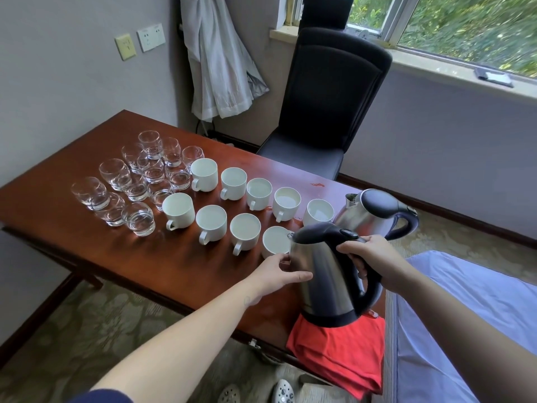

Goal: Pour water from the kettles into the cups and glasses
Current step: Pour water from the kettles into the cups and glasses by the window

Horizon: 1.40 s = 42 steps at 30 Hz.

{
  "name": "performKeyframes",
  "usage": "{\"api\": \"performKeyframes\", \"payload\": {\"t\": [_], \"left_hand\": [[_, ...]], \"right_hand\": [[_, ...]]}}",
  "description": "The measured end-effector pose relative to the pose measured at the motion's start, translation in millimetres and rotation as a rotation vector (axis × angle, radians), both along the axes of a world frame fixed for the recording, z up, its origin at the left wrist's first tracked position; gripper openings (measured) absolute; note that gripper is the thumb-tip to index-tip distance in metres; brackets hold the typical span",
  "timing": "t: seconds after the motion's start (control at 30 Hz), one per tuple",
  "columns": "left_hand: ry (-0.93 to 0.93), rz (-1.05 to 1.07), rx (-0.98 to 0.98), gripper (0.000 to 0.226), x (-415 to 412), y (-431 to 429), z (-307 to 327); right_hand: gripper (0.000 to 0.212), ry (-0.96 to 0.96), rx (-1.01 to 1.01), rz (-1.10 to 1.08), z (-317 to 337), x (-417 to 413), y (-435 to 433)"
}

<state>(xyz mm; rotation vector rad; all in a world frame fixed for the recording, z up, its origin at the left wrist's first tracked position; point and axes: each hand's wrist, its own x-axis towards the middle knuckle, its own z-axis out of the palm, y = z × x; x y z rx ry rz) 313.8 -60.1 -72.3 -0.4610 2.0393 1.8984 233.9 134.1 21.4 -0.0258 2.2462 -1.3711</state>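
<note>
A steel kettle (322,274) with a black lid and handle is tilted, its spout over the rim of the nearest white cup (274,242). My right hand (369,254) grips its handle. My left hand (276,274) rests against the kettle's side and that cup's base. A second steel kettle (372,216) stands upright behind it. Two rows of several white cups (212,225) fill the table's middle. Several clear glasses (136,181) stand in a cluster to the left.
The brown wooden table (87,146) has a red cloth (337,356) hanging over its near right corner. A black chair (325,112) stands behind the table, under a window. A pale blue bed (465,315) lies at the right.
</note>
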Motion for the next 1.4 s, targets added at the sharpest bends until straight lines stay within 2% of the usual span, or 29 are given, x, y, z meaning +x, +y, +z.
{"api": "performKeyframes", "payload": {"t": [0.57,0.77,1.07,1.4], "left_hand": [[0.016,-0.017,0.023,0.047,8,2,7],[0.01,-0.012,0.028,0.041,10,3,8],[0.02,0.005,0.024,0.052,11,-1,10],[0.043,-0.014,0.039,0.055,13,-18,16]], "right_hand": [[0.034,-0.001,-0.014,0.007,1,7,3],[0.043,0.019,-0.01,-0.01,3,11,1],[0.037,0.022,-0.04,-0.063,-2,18,2],[0.038,0.045,-0.104,-0.111,0,30,-6]]}}
